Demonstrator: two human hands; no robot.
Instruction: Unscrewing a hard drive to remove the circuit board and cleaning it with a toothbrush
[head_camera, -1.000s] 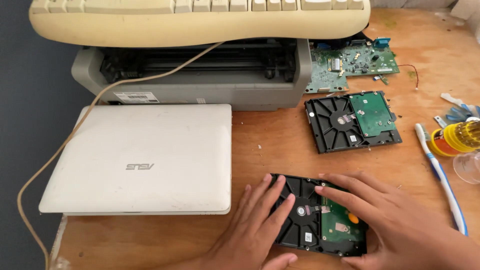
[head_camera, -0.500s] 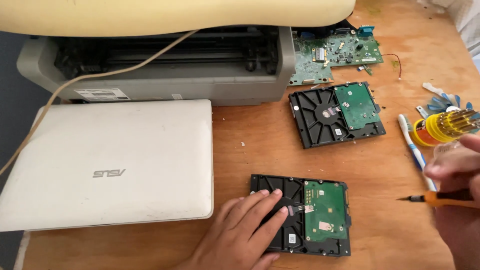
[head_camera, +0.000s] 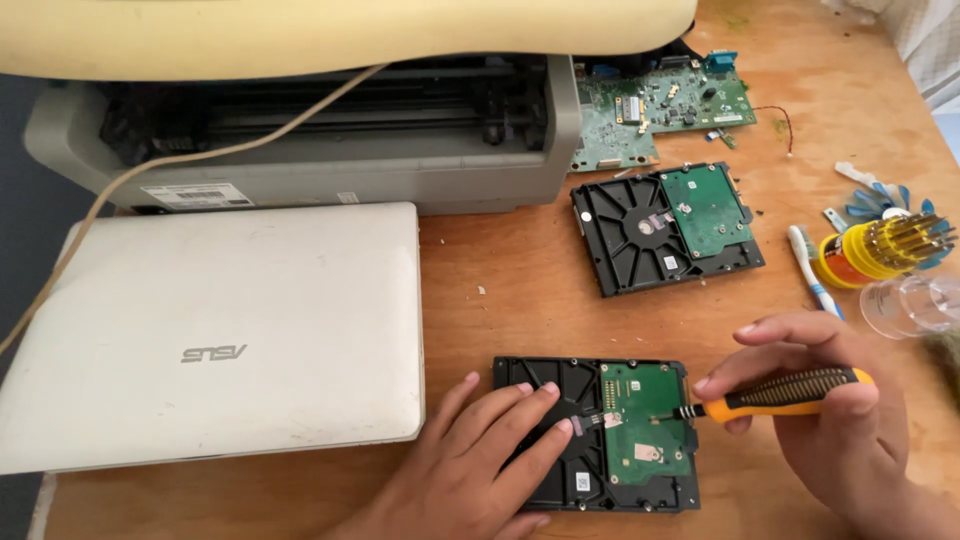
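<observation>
Fingers (head_camera: 520, 425) of left hand (head_camera: 470, 470) flat on hard drive (head_camera: 600, 440); right hand (head_camera: 830, 420) around screwdriver (head_camera: 770, 395).

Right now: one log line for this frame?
left hand: flat on hard drive | right hand: holds screwdriver | tip: on green board

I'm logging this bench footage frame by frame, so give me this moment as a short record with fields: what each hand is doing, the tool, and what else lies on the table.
left hand: left hand flat on the near hard drive, fingers spread over its black side
right hand: right hand closed round the screwdriver
tool: orange and black handle, tip on the near drive's green circuit board
second drive: far hard drive, board side up, untouched
nearby: closed white laptop; grey printer; loose green board; yellow bit holder
surface: wooden table
</observation>
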